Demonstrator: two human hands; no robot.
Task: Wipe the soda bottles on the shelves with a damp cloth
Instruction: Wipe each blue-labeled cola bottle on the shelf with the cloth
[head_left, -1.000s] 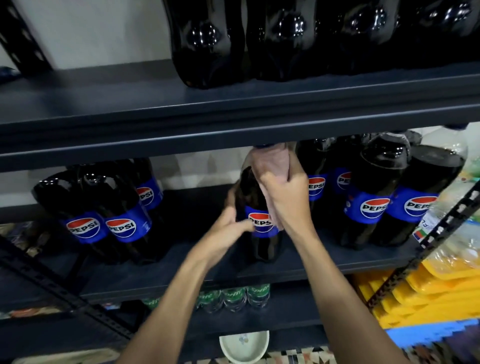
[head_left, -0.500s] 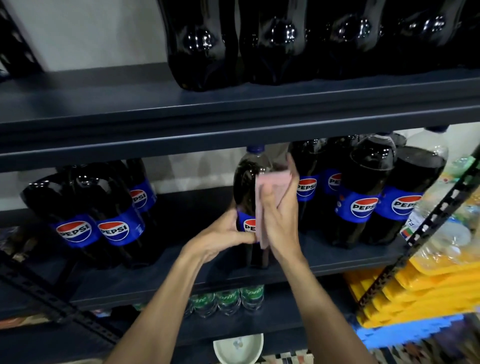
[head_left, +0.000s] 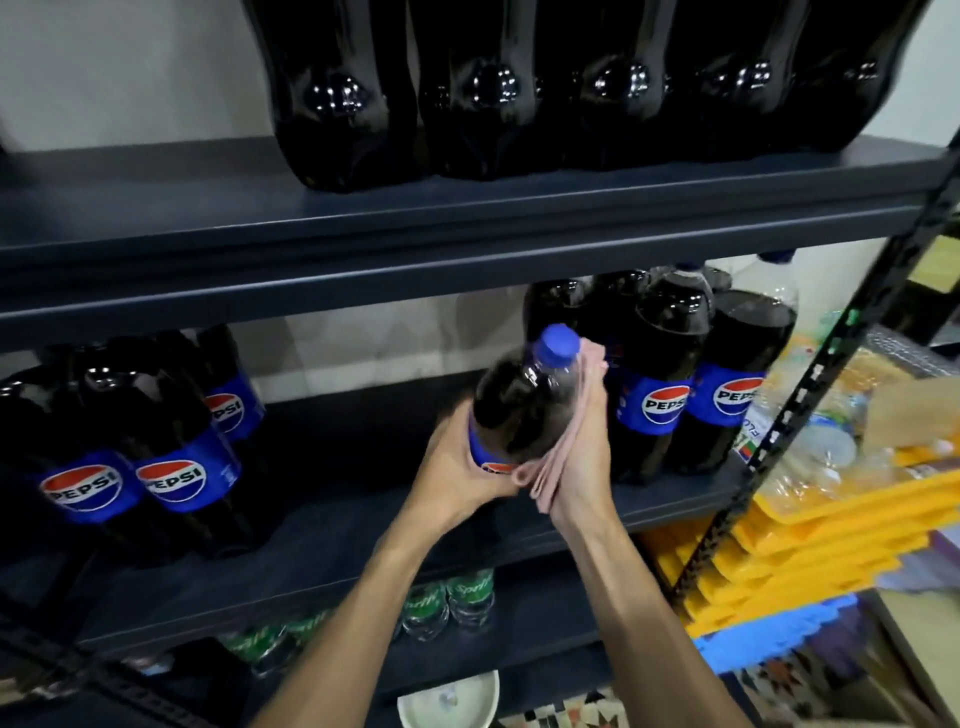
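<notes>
Near shelf edge (head_left: 234, 592), left hand (head_left: 457, 467) holds bottle (head_left: 519, 410); right hand (head_left: 582, 457), cloth (head_left: 550, 478).

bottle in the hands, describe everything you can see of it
The held bottle is clear plastic holding dark soda, with a blue cap and a blue label mostly hidden. It tilts, cap toward the camera, before the middle shelf. The left hand grips its lower body; the right hand holds a pink cloth against its right side.

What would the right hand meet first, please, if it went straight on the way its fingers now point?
The right hand, holding the pink cloth against the tilted Pepsi bottle, points up and back. It would probably first meet the rear Pepsi bottle standing behind, though depth is unclear.
</notes>
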